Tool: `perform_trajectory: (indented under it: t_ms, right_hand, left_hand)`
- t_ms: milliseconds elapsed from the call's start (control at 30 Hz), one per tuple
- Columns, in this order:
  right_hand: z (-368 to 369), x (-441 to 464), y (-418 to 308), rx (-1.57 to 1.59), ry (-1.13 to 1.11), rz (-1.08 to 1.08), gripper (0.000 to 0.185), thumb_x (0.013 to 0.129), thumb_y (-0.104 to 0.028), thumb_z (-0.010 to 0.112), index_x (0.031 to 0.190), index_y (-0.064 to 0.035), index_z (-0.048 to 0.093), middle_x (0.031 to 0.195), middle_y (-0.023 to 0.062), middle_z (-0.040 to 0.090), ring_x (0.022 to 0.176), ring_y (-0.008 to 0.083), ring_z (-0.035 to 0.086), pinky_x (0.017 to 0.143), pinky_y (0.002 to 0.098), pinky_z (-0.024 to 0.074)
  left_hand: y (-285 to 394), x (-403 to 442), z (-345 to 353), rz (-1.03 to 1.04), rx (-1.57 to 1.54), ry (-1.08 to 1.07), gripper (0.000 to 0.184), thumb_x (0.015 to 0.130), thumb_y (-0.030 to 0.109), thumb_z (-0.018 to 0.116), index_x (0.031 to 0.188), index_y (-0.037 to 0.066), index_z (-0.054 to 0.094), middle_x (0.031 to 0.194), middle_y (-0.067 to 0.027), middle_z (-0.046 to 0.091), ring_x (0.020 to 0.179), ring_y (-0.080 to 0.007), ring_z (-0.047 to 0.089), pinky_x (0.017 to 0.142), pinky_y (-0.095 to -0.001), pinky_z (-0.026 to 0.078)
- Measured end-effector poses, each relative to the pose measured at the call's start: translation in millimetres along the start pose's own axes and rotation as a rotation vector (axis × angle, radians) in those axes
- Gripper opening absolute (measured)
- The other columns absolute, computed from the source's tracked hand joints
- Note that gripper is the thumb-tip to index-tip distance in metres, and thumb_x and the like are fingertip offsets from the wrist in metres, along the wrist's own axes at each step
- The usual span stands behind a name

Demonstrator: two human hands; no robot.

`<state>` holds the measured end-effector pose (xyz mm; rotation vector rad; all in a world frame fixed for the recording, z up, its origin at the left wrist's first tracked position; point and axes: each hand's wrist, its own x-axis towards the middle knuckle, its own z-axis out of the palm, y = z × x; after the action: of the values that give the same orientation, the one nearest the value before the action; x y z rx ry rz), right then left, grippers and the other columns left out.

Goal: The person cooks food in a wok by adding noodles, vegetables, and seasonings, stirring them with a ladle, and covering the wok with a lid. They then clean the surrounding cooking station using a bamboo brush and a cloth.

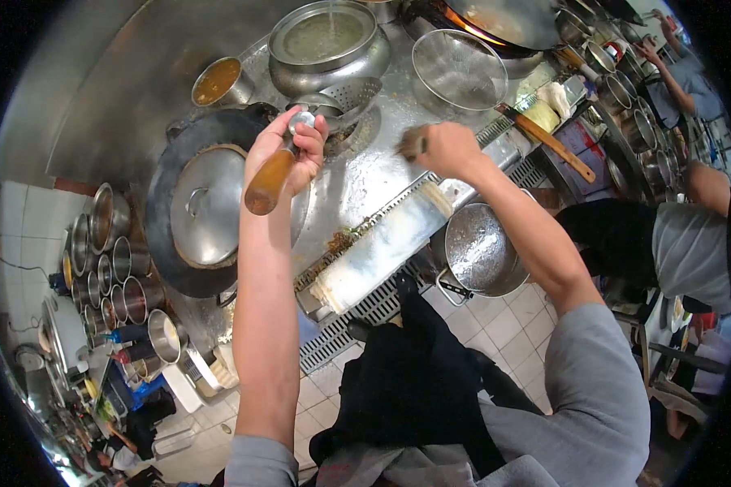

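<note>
My left hand (304, 150) is closed around a wooden-handled ladle (268, 183), the handle's end pointing back towards me. Beyond the fingers is a round metal bowl (321, 103), apparently the ladle's own. A perforated strainer (357, 96) overlaps it; whether the two touch, I cannot tell. My right hand (448, 151), over the steel stove top (365, 183), grips a short brown brush (411, 144), blurred by motion. Left of my left hand lies a black wok (166, 235) with a metal lid (209, 207) in it.
Water runs into a large pot (329, 69) at the back. Nearby stand a container of brownish sauce (219, 83) and a wire mesh strainer (460, 71). Flames show under another wok (503, 20). A folded cloth (382, 247) and a steel pot (483, 250) edge the stove. Another person (690, 243) stands right.
</note>
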<state>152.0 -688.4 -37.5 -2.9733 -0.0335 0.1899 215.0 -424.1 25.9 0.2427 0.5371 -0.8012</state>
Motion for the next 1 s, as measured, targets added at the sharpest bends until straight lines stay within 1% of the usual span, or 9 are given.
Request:
perform_trajectory:
  t_ms: [67, 167, 367, 533, 600, 733, 800, 933, 1000]
  right_hand:
    - [-18, 3, -4, 0.117, -0.009, -0.032, 0.029, 0.072, -0.025, 0.063, 0.089, -0.0023, 0.068, 0.088, 0.0210, 0.068, 0.084, 0.0373, 0.066, 0.074, 0.0441, 0.0538]
    - [-36, 51, 11, -0.050, 0.080, -0.071, 0.025, 0.073, -0.023, 0.063, 0.087, -0.0027, 0.067, 0.090, 0.0197, 0.068, 0.083, 0.0357, 0.067, 0.073, 0.0433, 0.0541]
    - [19, 133, 50, -0.104, 0.131, -0.102, 0.018, 0.073, -0.016, 0.063, 0.086, -0.0038, 0.066, 0.090, 0.0173, 0.068, 0.081, 0.0322, 0.068, 0.071, 0.0414, 0.0551]
    - [7, 10, -33, 0.030, -0.080, -0.351, 0.026, 0.070, -0.022, 0.067, 0.085, -0.0008, 0.064, 0.081, 0.0205, 0.067, 0.079, 0.0364, 0.066, 0.073, 0.0441, 0.0531]
    - [-10, 8, -17, 0.199, -0.036, -0.244, 0.031, 0.071, -0.025, 0.067, 0.090, 0.0002, 0.066, 0.083, 0.0209, 0.067, 0.080, 0.0361, 0.067, 0.074, 0.0444, 0.0534]
    - [-25, 44, 36, -0.063, 0.092, 0.053, 0.029, 0.074, -0.026, 0.064, 0.088, -0.0010, 0.069, 0.085, 0.0196, 0.068, 0.082, 0.0333, 0.068, 0.073, 0.0419, 0.0547]
    - [1, 47, 41, -0.081, 0.038, 0.114, 0.025, 0.074, -0.022, 0.063, 0.085, -0.0008, 0.068, 0.084, 0.0188, 0.069, 0.081, 0.0312, 0.068, 0.071, 0.0407, 0.0548]
    - [53, -19, -67, 0.065, 0.003, -0.013, 0.015, 0.071, -0.014, 0.063, 0.079, -0.0019, 0.066, 0.080, 0.0169, 0.067, 0.079, 0.0304, 0.067, 0.071, 0.0408, 0.0543]
    - [17, -58, -122, 0.254, -0.170, -0.128, 0.021, 0.070, -0.019, 0.066, 0.083, -0.0027, 0.067, 0.084, 0.0190, 0.068, 0.082, 0.0329, 0.067, 0.075, 0.0416, 0.0535]
  left_hand:
    - [-1, -1, -1, 0.013, -0.014, 0.005, 0.079, 0.092, 0.014, 0.057, 0.143, -0.006, -0.001, 0.088, -0.0152, 0.055, 0.057, -0.0116, 0.054, 0.043, -0.0197, 0.046]
    - [1, -2, 0, 0.031, -0.036, 0.009, 0.080, 0.091, 0.014, 0.058, 0.143, -0.005, -0.001, 0.087, -0.0148, 0.056, 0.056, -0.0113, 0.054, 0.042, -0.0192, 0.045]
    - [2, -2, -1, 0.049, -0.054, 0.020, 0.080, 0.092, 0.017, 0.058, 0.142, -0.006, 0.000, 0.085, -0.0150, 0.055, 0.054, -0.0113, 0.053, 0.040, -0.0186, 0.044]
    - [6, -3, -3, 0.037, -0.036, -0.011, 0.080, 0.092, 0.017, 0.058, 0.141, -0.007, -0.002, 0.084, -0.0156, 0.055, 0.054, -0.0112, 0.053, 0.040, -0.0189, 0.045]
    - [8, -3, -4, 0.019, -0.038, -0.022, 0.081, 0.092, 0.017, 0.057, 0.141, -0.007, -0.002, 0.084, -0.0155, 0.055, 0.054, -0.0112, 0.053, 0.040, -0.0193, 0.045]
    - [9, -5, -6, 0.002, -0.034, -0.023, 0.080, 0.093, 0.017, 0.057, 0.141, -0.006, -0.001, 0.084, -0.0152, 0.055, 0.055, -0.0112, 0.054, 0.041, -0.0192, 0.045]
    - [9, -4, -3, 0.001, -0.016, -0.021, 0.079, 0.092, 0.017, 0.057, 0.141, -0.006, 0.000, 0.085, -0.0151, 0.055, 0.055, -0.0111, 0.054, 0.041, -0.0191, 0.045]
    - [11, -3, -2, -0.008, -0.017, -0.006, 0.077, 0.092, 0.015, 0.057, 0.141, -0.006, 0.002, 0.086, -0.0151, 0.055, 0.056, -0.0114, 0.054, 0.042, -0.0193, 0.045]
    - [10, 0, -2, -0.021, -0.012, -0.009, 0.076, 0.092, 0.014, 0.057, 0.140, -0.007, 0.003, 0.087, -0.0153, 0.055, 0.057, -0.0117, 0.054, 0.042, -0.0197, 0.045]
